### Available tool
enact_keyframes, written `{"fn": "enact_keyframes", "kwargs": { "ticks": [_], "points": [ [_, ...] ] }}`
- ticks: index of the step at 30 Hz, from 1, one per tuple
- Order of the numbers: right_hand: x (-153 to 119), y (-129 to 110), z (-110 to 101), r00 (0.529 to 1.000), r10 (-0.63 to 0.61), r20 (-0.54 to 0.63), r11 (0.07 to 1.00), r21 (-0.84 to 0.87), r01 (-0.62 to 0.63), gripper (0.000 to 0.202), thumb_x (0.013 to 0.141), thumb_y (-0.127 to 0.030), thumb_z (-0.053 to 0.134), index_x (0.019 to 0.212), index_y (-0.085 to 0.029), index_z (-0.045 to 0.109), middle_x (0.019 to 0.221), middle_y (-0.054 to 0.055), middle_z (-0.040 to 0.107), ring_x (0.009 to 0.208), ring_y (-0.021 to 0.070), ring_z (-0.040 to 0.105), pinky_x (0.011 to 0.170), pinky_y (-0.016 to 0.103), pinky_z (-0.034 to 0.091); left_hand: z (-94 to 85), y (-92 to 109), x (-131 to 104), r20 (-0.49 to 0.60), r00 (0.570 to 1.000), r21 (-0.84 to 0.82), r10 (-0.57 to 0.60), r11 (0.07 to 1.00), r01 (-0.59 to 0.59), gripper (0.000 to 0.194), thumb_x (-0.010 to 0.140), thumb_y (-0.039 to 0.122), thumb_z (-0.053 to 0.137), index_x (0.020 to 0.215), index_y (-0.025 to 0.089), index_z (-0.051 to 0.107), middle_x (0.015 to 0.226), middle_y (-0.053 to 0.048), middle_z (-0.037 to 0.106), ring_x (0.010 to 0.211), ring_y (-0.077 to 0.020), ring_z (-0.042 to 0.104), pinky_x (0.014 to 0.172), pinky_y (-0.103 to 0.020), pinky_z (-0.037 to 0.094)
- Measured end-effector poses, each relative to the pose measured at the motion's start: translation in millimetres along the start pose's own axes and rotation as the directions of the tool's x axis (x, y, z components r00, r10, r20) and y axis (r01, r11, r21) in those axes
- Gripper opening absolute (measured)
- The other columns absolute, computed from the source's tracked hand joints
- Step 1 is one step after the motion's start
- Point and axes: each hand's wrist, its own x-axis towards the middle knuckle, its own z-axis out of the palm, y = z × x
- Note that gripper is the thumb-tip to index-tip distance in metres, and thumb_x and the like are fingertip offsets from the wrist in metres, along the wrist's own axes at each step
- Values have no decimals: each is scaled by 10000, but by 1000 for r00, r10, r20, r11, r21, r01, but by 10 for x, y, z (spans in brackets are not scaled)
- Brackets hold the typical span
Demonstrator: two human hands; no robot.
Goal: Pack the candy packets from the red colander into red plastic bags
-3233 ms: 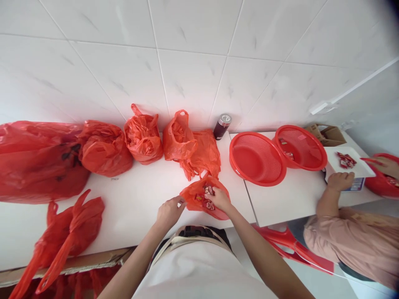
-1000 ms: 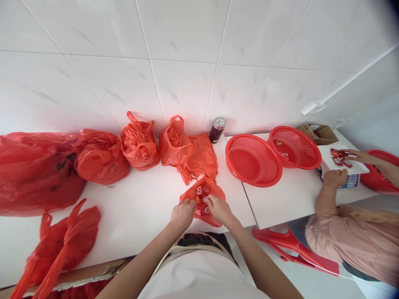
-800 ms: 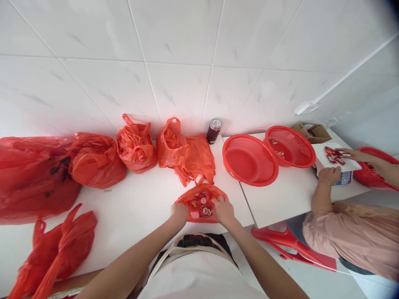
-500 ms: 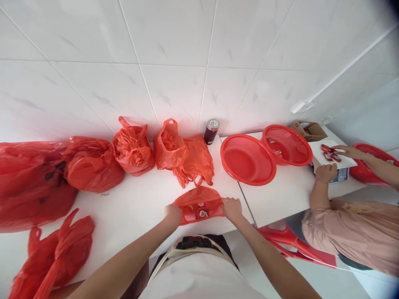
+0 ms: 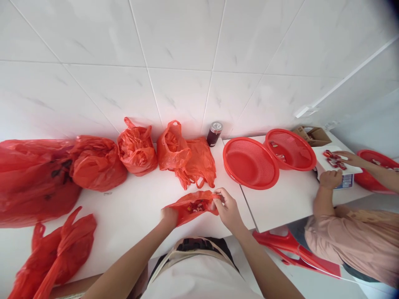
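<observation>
So closest in, both hands are on the same small red plastic bag (image 5: 192, 206), right at the near edge of the white desk (image 5: 137, 207). The left hand (image 5: 168, 216) has its fingers closed around the bag's left end, pinching the plastic tight. The right hand (image 5: 227, 206) grips the bag's right end, fingers (image 5: 218, 195) curled over the rim and bunching it. The bag hangs stretched between the two hands with its mouth open, and a bunch of small wrapped candies (image 5: 195, 206) shows inside, between the fingers.

Just beyond the fingers there's a pair of crumpled red bags (image 5: 186, 157), and further left of them a knotted red bag (image 5: 137, 150), then bigger full ones (image 5: 62, 170) running off to the left. Well left of the left hand, near the desk's front edge, lies a limp red bag with long handles (image 5: 62, 249).

Past the right hand sits an empty red mesh basket (image 5: 251, 163), touching or overlapping a second basket (image 5: 291, 149) with a few bits in it. A dark drink can (image 5: 214, 133) stands by the tiled wall behind the crumpled bags.

Far right, another person in a pink sleeve (image 5: 352, 245) has their hands on a white board (image 5: 339, 166) with small red packets on it, next to a cardboard box (image 5: 313, 135).
</observation>
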Motion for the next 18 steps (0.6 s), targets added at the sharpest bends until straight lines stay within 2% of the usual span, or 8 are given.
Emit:
{"fn": "enact_keyframes", "kwargs": {
  "ticks": [3, 5, 7, 9, 11, 13, 16, 18],
  "points": [
    [-13, -22, -24, 1000, 9, -18, 1000, 24, -8, 97, 870, -322, 469, 902, -231, 485, 596, -39, 577, 589, 153, 576, 535, 227, 417, -225, -82, -99, 27, 1000, 134, -9, 991, 5, 345, 916, 430, 536, 980, 114, 662, 977, -36, 669, 833, -165, 660, 795, -331, 542],
    [-21, -27, -41, 1000, 3, -26, 1000, 31, -2, 85, 867, -313, 468, 883, -230, 483, 601, -38, 571, 595, 151, 571, 547, 228, 424, -395, -111, -223, 34, 999, 210, 5, 978, -12, 278, 897, 381, 581, 897, 115, 664, 935, -41, 669, 858, -182, 653, 814, -362, 526],
    [-29, -31, -44, 1000, 1, -24, 1000, 29, 0, 74, 867, -300, 464, 860, -229, 484, 604, -38, 563, 591, 144, 559, 560, 228, 426, -559, -84, -386, 47, 997, 243, 57, 968, -67, 151, 873, 282, 617, 832, 142, 657, 930, -66, 675, 921, -217, 636, 830, -395, 497],
    [-39, -43, -32, 1000, -4, -13, 1000, 27, 4, 64, 865, -286, 464, 852, -228, 488, 601, -40, 554, 582, 138, 545, 557, 225, 418, -713, 7, -576, 65, 988, 230, 139, 961, -150, 200, 905, 301, 532, 813, 173, 656, 930, -67, 671, 919, -211, 622, 841, -352, 473],
    [-53, -76, -20, 1000, -6, -3, 999, 33, 6, 61, 863, -283, 469, 853, -227, 490, 597, -42, 549, 577, 137, 537, 553, 225, 412, -862, 140, -774, 44, 972, 69, 230, 970, -233, 286, 947, 364, 423, 838, 201, 632, 890, -42, 661, 869, -188, 607, 810, -297, 465],
    [-71, -140, -23, 1000, -18, 5, 999, 50, 18, 71, 869, -292, 473, 848, -225, 491, 591, -43, 544, 579, 138, 535, 574, 232, 423, -998, 277, -958, -67, 962, -228, 264, 935, -273, 331, 958, 423, 380, 826, 203, 589, 829, -30, 643, 819, -176, 583, 785, -273, 462],
    [-89, -265, -61, 999, -52, 6, 997, 59, 51, 110, 881, -307, 479, 811, -223, 486, 602, -33, 547, 592, 141, 537, 590, 237, 428, -1152, 414, -1174, -247, 957, -611, 150, 742, -274, 326, 920, 489, 447, 819, 198, 553, 858, -49, 649, 826, -192, 570, 793, -290, 471],
    [-84, -330, -87, 998, -66, -2, 997, 43, 66, 133, 878, -308, 494, 777, -222, 480, 624, -23, 559, 618, 143, 541, 577, 232, 412, -1207, 436, -1282, -218, 972, -685, 91, 695, -219, 359, 900, 532, 458, 896, 196, 585, 963, -71, 667, 895, -217, 580, 844, -318, 477]
  ]
}}
